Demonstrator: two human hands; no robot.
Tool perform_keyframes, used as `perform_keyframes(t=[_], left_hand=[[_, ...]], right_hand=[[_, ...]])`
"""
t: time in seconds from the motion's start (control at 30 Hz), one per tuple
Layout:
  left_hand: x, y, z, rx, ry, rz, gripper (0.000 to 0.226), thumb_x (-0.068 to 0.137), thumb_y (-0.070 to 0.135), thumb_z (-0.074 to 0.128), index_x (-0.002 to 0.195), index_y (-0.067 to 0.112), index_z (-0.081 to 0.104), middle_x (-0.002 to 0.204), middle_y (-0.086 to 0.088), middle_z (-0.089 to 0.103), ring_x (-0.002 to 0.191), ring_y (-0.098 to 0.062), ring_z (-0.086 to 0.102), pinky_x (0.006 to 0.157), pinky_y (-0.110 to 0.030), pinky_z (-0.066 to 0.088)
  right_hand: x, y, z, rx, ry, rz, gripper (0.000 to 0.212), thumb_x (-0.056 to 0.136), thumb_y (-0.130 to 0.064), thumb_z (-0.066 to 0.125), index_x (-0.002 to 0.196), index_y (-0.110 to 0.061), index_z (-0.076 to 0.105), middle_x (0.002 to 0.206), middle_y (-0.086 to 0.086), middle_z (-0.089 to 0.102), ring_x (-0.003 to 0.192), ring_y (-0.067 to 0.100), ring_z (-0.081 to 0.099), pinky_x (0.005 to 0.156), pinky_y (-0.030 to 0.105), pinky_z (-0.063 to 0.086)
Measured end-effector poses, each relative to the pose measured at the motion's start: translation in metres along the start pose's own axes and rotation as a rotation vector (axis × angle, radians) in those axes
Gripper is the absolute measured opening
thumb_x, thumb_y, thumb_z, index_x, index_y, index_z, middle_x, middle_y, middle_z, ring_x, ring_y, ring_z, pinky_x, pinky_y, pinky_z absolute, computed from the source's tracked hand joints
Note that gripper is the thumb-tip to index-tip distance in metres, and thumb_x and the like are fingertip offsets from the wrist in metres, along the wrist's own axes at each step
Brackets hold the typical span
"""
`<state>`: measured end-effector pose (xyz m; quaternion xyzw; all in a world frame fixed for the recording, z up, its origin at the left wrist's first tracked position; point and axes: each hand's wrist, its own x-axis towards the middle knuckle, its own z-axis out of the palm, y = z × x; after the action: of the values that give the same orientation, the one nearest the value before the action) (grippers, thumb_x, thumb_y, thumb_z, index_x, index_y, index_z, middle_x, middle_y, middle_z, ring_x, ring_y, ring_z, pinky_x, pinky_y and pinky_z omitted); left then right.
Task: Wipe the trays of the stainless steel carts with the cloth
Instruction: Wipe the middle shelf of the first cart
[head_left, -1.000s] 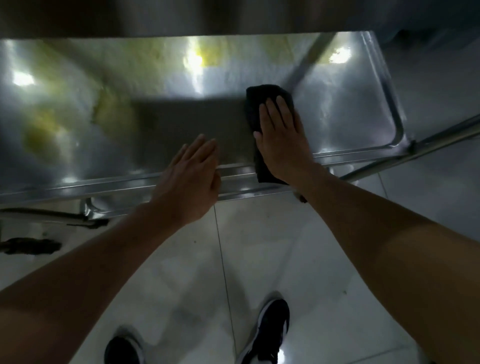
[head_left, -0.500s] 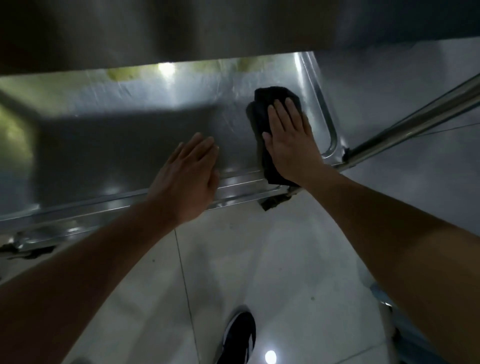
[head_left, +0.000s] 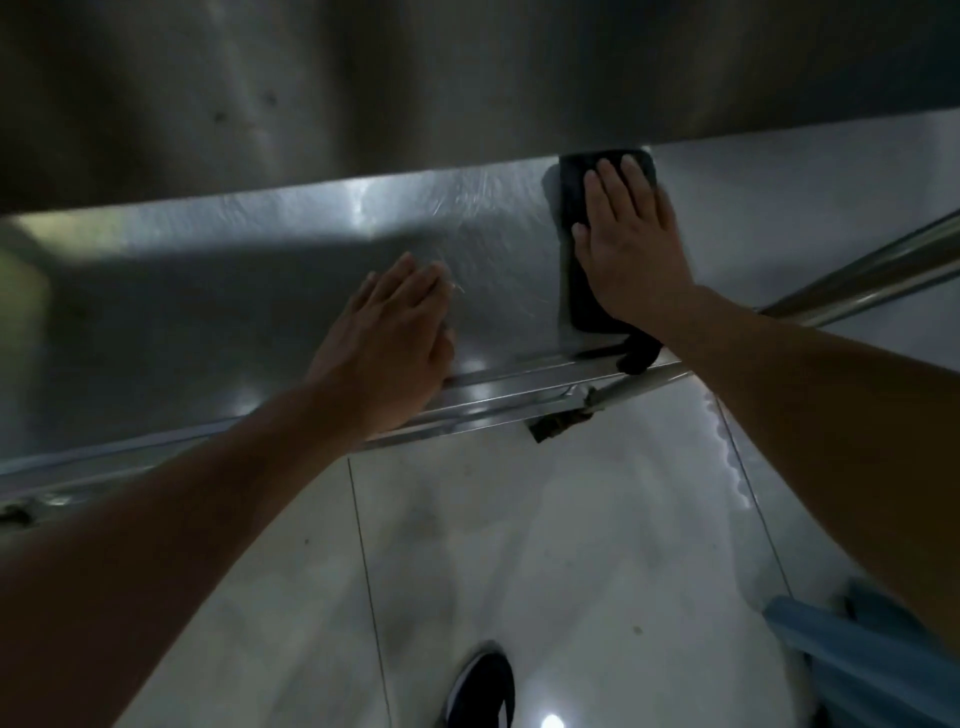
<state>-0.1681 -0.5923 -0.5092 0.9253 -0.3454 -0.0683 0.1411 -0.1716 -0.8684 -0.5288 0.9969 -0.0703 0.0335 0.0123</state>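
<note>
head view, step: wiping in hand, right hand (head_left: 631, 249) flat, fingers straight, pressing the dark cloth (head_left: 587, 301) on the lower tray (head_left: 260, 291), right side, far under the shelf above.
head view, left hand (head_left: 395, 338): released, fingers straight, resting on the tray's near rim.
next move: likely sweep the cloth left across the unwiped steel, pressure even.
writing: none readable.

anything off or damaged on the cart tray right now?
Nothing serious. One end of the dark cloth hangs over the near rim of the tray instead of lying flat under the right hand. Fine scratches mark the steel near the left hand. No spill is visible.
</note>
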Motion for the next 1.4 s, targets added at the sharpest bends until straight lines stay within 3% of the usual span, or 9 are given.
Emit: perform_keyframes(t=[0.13, 0.33, 0.5, 0.67, 0.9, 1.23, 1.4], left_hand=[[-0.001, -0.010, -0.001, 0.012, -0.009, -0.021, 0.048, 0.097, 0.026, 0.045, 0.141, 0.007, 0.047, 0.151, -0.010, 0.041, 0.144, -0.030, 0.029, 0.116, -0.048, 0.025], [-0.020, -0.019, -0.004, -0.007, -0.006, -0.031, 0.049, 0.096, 0.028, 0.045, 0.142, 0.009, 0.047, 0.152, -0.009, 0.041, 0.145, -0.030, 0.028, 0.116, -0.048, 0.024], [-0.047, -0.039, -0.018, 0.002, -0.028, -0.056, 0.050, 0.097, 0.029, 0.045, 0.144, 0.013, 0.043, 0.156, -0.006, 0.034, 0.147, -0.029, 0.022, 0.117, -0.048, 0.020], [-0.090, -0.087, -0.039, 0.035, -0.027, -0.099, 0.053, 0.097, 0.035, 0.037, 0.145, 0.012, 0.041, 0.157, -0.008, 0.033, 0.148, -0.031, 0.022, 0.117, -0.048, 0.022], [-0.163, -0.158, -0.056, 0.045, 0.030, -0.133, 0.050, 0.095, 0.032, 0.042, 0.139, 0.010, 0.050, 0.151, -0.012, 0.042, 0.144, -0.033, 0.031, 0.113, -0.051, 0.031], [-0.237, -0.241, -0.080, 0.061, 0.030, -0.215, 0.051, 0.098, 0.036, 0.033, 0.143, 0.014, 0.044, 0.153, -0.010, 0.038, 0.145, -0.030, 0.028, 0.113, -0.051, 0.033], [-0.265, -0.276, -0.093, 0.035, 0.039, -0.280, 0.049, 0.098, 0.033, 0.041, 0.144, 0.016, 0.042, 0.156, -0.008, 0.035, 0.148, -0.027, 0.023, 0.115, -0.051, 0.029]], right_hand=[[0.004, -0.007, 0.000, -0.042, -0.005, 0.018, 0.058, 0.105, -0.031, 0.028, 0.154, -0.001, 0.027, 0.162, 0.018, 0.026, 0.153, 0.035, 0.014, 0.123, 0.055, 0.003], [0.008, -0.031, -0.005, -0.024, -0.066, 0.053, 0.058, 0.107, -0.030, 0.026, 0.158, -0.004, 0.015, 0.167, 0.015, 0.012, 0.155, 0.031, 0.000, 0.124, 0.049, -0.003], [0.010, -0.073, -0.004, 0.000, -0.081, -0.022, 0.058, 0.107, -0.031, 0.026, 0.158, -0.005, 0.015, 0.167, 0.014, 0.011, 0.155, 0.029, -0.001, 0.125, 0.048, -0.003], [0.015, -0.137, -0.004, 0.023, -0.042, -0.075, 0.058, 0.107, -0.031, 0.029, 0.157, -0.004, 0.020, 0.166, 0.015, 0.017, 0.155, 0.031, 0.004, 0.125, 0.049, 0.001], [0.016, -0.243, -0.001, 0.031, 0.003, -0.139, 0.055, 0.107, -0.029, 0.032, 0.155, -0.001, 0.027, 0.162, 0.018, 0.025, 0.153, 0.035, 0.013, 0.124, 0.053, 0.007], [0.025, -0.373, -0.004, 0.016, -0.040, -0.181, 0.056, 0.108, -0.031, 0.030, 0.158, -0.007, 0.020, 0.166, 0.012, 0.016, 0.155, 0.029, 0.004, 0.125, 0.048, 0.002], [0.033, -0.432, -0.005, 0.013, -0.072, -0.215, 0.057, 0.108, -0.031, 0.028, 0.159, -0.007, 0.017, 0.167, 0.011, 0.012, 0.155, 0.029, 0.001, 0.125, 0.047, -0.001]])
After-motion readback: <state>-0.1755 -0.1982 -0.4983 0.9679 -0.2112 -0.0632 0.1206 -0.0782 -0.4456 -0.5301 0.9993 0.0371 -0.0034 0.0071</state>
